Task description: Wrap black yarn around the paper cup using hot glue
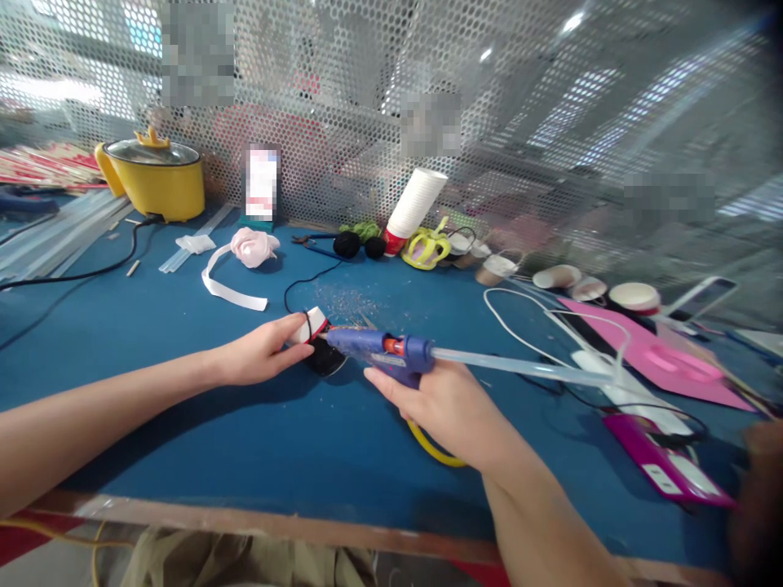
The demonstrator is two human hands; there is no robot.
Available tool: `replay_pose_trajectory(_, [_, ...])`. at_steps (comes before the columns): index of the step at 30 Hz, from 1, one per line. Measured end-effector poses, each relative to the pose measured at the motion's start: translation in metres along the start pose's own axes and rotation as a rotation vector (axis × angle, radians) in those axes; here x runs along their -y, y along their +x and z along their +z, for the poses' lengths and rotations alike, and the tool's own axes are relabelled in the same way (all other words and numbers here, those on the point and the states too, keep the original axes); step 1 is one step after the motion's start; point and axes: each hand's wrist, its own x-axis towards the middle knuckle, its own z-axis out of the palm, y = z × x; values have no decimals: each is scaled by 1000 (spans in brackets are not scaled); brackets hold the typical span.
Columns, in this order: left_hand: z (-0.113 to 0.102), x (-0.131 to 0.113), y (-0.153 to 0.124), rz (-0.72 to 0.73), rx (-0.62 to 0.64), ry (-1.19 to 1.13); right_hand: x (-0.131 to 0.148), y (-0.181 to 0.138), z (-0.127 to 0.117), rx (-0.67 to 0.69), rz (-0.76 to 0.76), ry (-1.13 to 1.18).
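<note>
My right hand [449, 408] is wrapped round the grip of a blue hot-glue gun [382, 349] with a clear glue stick [519, 368] sticking out behind it to the right. The gun's nozzle points left at a small white paper cup [307, 323] with a red rim and a black piece [327, 359] under it. My left hand [263, 350] pinches that cup from the left, low over the blue table [183, 391].
At the back stand a yellow electric pot [152, 175], a stack of white cups [416, 204], black pompoms [347, 244], a pink fabric flower with white ribbon [250, 249], several paper cups [556, 277]. Pink card [661, 359], a power strip [624, 383] and cables lie right. Perforated metal screen behind.
</note>
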Motion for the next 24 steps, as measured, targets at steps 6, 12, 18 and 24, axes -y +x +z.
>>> replay_pose_trajectory(6, [-1, 3, 0, 26, 19, 17, 0, 5, -3, 42, 177, 103])
replay_pose_trajectory(12, [-1, 3, 0, 43, 24, 13, 0, 3, -3, 97, 179, 111])
replay_pose_trajectory(18, [-2, 1, 1, 30, 37, 4, 4, 3, -5, 86, 210, 160])
replay_pose_trajectory(24, [-2, 0, 1, 26, 44, -1, 4, 4, -6, 110, 232, 219])
